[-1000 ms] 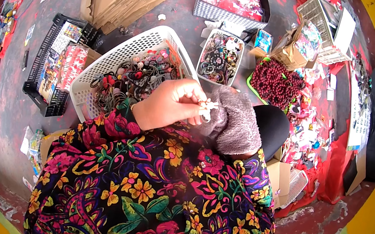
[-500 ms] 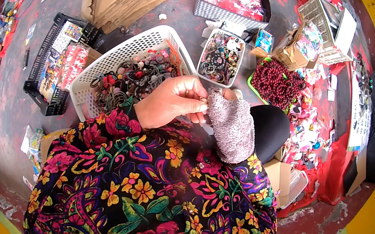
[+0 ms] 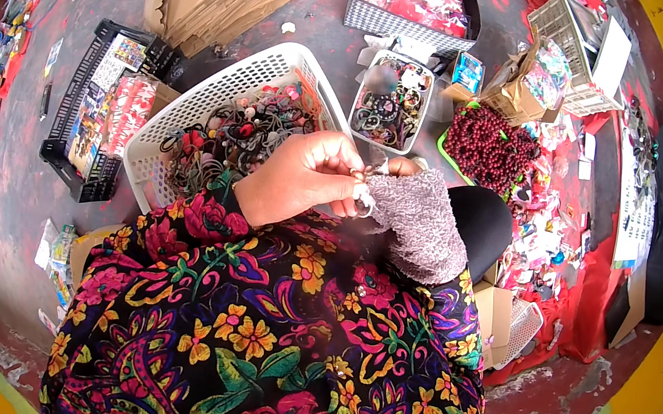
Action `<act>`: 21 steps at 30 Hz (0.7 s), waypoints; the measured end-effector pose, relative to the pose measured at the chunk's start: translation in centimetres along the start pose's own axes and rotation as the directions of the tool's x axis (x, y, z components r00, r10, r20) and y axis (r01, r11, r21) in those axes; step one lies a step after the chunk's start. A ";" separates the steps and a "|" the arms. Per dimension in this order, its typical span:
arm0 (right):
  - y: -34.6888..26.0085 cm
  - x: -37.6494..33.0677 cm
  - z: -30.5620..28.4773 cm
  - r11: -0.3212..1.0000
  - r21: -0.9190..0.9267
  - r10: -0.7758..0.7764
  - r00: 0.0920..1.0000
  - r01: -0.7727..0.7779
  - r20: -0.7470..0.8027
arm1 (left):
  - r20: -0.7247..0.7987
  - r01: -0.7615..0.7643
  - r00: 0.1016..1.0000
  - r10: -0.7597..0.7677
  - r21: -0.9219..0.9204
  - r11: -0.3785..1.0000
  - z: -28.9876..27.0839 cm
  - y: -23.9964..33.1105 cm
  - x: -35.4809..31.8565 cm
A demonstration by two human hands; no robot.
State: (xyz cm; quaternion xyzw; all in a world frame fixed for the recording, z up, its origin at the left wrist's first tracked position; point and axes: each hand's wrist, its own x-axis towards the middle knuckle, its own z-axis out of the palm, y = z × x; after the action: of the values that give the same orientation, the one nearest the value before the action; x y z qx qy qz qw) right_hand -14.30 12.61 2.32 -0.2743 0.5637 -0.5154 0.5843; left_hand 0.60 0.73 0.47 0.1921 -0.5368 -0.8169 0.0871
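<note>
The left hand (image 3: pixel 301 177) pinches a small ring (image 3: pixel 364 205) at its fingertips, held right against the right hand (image 3: pixel 396 170), whose knit sleeve (image 3: pixel 422 223) hides how far it is closed. The ring sits between both hands, just near of the white basket (image 3: pixel 189 107) of hair ties. Since a second ago the right forearm has swung rightward and the ring sits lower.

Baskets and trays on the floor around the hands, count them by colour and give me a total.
White: 2, the big white basket of hair ties and the small white tray of hair ties
Black: 1, the black crate at the left
Grey: 1, the grey woven basket at the top
Beige: 1, the beige crate at the upper right
Green: 1, the green tray of red beads
Total: 6
</note>
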 end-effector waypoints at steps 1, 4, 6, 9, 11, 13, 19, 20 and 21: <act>-0.2 -0.1 -0.2 0.999 -0.043 0.021 1.000 -0.021 0.004 | 0.004 -0.001 1.000 0.001 0.005 1.000 0.2 0.1 -0.1; -0.2 0.1 -1.1 0.761 -0.523 -0.342 0.922 0.384 0.180 | 0.032 0.001 0.999 -0.003 0.047 0.999 0.3 0.2 -0.2; 0.6 0.2 -1.5 0.587 -0.627 -0.442 0.852 0.512 0.282 | 0.040 -0.004 0.999 0.001 0.074 0.997 0.4 0.2 -0.4; 1.6 0.1 -1.8 0.568 -0.699 -0.375 0.893 0.434 0.250 | 0.039 -0.028 0.999 0.025 0.101 0.994 0.6 -0.2 -0.2; 0.6 0.0 -1.5 0.178 -0.882 -0.346 0.867 0.437 0.359 | 0.030 -0.048 0.999 0.044 0.131 0.990 0.7 -0.3 -0.2; 0.4 -0.4 -0.9 0.143 -0.886 -0.436 0.832 0.441 0.344 | 0.024 -0.042 0.999 0.039 0.134 0.990 0.7 -0.3 -0.2; 0.9 -1.0 -1.0 0.219 -0.896 -0.439 0.859 0.386 0.262 | 0.034 -0.011 0.999 0.006 0.135 0.991 0.7 -0.3 -0.3; 1.0 -1.1 -1.4 0.276 -0.876 -0.467 0.852 0.395 0.238 | 0.047 -0.003 0.999 -0.003 0.130 0.992 0.6 -0.1 -0.1; 1.0 -1.1 -2.0 0.287 -0.838 -0.480 0.827 0.464 0.293 | 0.041 0.026 0.999 -0.029 0.073 0.997 0.5 0.0 -0.1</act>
State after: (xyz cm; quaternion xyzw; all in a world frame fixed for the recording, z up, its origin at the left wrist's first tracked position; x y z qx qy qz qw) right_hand -15.71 14.46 1.41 -0.6854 0.6438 -0.2944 0.1702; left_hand 0.53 1.17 0.66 0.1854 -0.5650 -0.8019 0.0578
